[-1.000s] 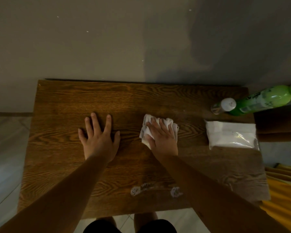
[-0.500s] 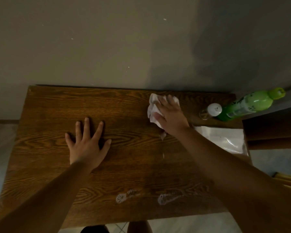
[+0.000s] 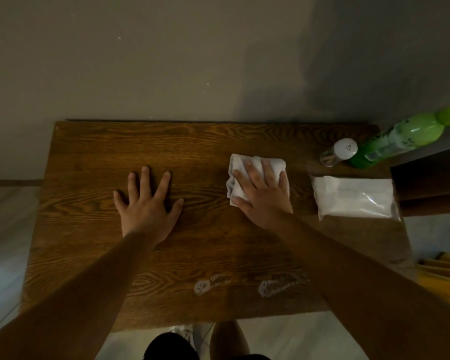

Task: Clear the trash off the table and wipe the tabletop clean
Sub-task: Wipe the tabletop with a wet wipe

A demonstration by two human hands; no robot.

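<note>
A dark wooden table [image 3: 94, 152] fills the view, set against a grey wall. My right hand [image 3: 264, 196] presses flat on a folded white cloth [image 3: 240, 165] right of the table's middle, fingers spread over it. My left hand [image 3: 147, 203] lies flat and open on the bare wood to the left of centre. Two foamy wet smears [image 3: 211, 283] sit near the front edge, the right one [image 3: 278, 284] partly under my right forearm.
A white packet of wipes [image 3: 353, 197] lies at the right edge. Behind it stand a small clear shaker with a white cap [image 3: 339, 152] and a green spray bottle [image 3: 400, 140]. Yellow fabric [image 3: 444, 279] shows at lower right. Tiled floor surrounds the table.
My right hand slid the cloth from the middle to the far edge, then back toward me and slightly right. My left hand stayed planted on the wood.
</note>
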